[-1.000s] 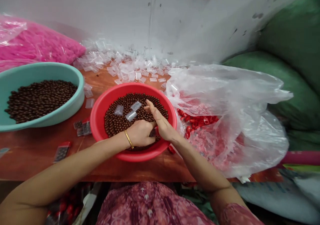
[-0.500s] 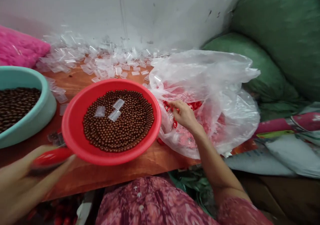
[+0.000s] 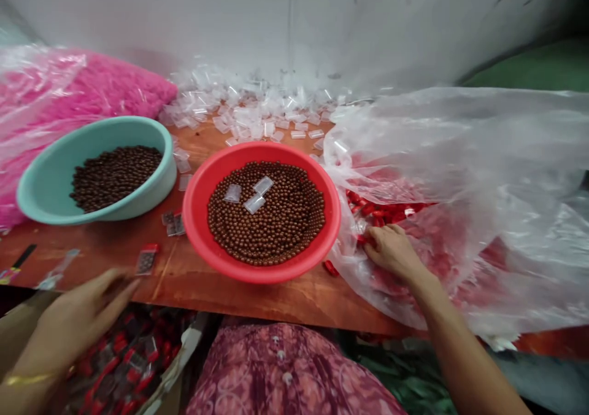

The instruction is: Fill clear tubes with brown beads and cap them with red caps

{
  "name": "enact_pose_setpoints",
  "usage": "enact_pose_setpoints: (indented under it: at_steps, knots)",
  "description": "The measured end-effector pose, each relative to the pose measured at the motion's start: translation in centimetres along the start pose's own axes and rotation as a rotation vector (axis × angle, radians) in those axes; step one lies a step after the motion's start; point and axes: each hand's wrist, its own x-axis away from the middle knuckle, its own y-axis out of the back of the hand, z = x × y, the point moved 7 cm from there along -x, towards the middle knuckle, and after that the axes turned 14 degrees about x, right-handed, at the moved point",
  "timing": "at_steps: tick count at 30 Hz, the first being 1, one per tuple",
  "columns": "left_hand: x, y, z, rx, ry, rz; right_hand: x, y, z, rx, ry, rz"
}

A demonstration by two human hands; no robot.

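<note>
A red basin [image 3: 193, 243] of brown beads, with several small clear cases on top, sits mid-table. My right hand [image 3: 391, 249] is at the opening of a clear plastic bag [image 3: 488, 157] of red pieces, its fingers closed around a red piece. Over the table's front edge at the left is my left hand [image 3: 85, 310], blurred, fingers slightly apart, with nothing visible between them. Just beyond its fingertips lies a bead-filled case with a red cap [image 3: 147, 259].
A teal basin [image 3: 34, 203] of brown beads and a bag of pink pieces [image 3: 110, 86] stand left. Clear cases [image 3: 269, 126] are scattered along the wall. Below the front edge is a box of red-capped cases [image 3: 124, 366].
The view has swung left. A red-capped case now lies on the table near my left hand, which held something red before. My right hand remains at the bag, with its fingers moved among the red pieces.
</note>
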Motion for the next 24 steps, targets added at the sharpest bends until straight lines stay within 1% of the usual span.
enact_pose_setpoints:
  at_steps: [1,3,4,5,6,8,10,12,13,15,17,19,21,24]
  knots:
    - [-1.5,0.4,-1.6,-0.045,-0.069,-0.095,0.1,0.0,-0.1,-0.004,-0.027,-0.016]
    - [-5.1,-0.6,-6.4,-0.130,-0.360,-0.135,0.5,0.2,-0.5,-0.036,-0.101,-0.079]
    - [-7.1,-1.9,-8.7,-0.204,-0.498,-0.094,0.7,0.2,-0.7,-0.063,-0.141,-0.119]
    - [-9.0,-3.6,-10.9,-0.280,-0.642,-0.009,1.0,0.3,-0.8,-0.095,-0.179,-0.161]
    - [-10.8,-5.5,-12.4,-0.360,-0.744,0.081,1.3,0.3,-0.9,-0.130,-0.214,-0.203]
    - [-14.3,-8.8,-14.2,-0.473,-0.890,0.216,2.0,0.5,-1.1,-0.196,-0.276,-0.277]
    - [-16.9,-11.5,-14.8,-0.538,-0.984,0.325,2.6,0.7,-1.2,-0.245,-0.330,-0.320]
    - [-18.5,-13.2,-14.8,-0.571,-1.047,0.397,3.1,0.9,-1.3,-0.281,-0.367,-0.336]
    - [-18.8,-13.7,-14.8,-0.574,-1.063,0.412,3.3,1.0,-1.2,-0.296,-0.378,-0.344]
    - [-18.8,-14.1,-14.8,-0.570,-1.043,0.430,3.6,1.4,-1.2,-0.324,-0.385,-0.374]
    - [-18.2,-14.0,-14.8,-0.582,-0.940,0.444,3.8,1.9,-1.2,-0.353,-0.386,-0.412]
    - [-17.5,-13.6,-14.9,-0.596,-0.776,0.456,3.9,2.2,-1.2,-0.402,-0.396,-0.443]
    - [-17.0,-13.6,-15.1,-0.554,-0.606,0.490,3.8,2.5,-1.0,-0.486,-0.408,-0.455]
    - [-17.2,-14.7,-15.8,-0.352,-0.382,0.541,3.6,3.0,-0.4,-0.639,-0.408,-0.456]
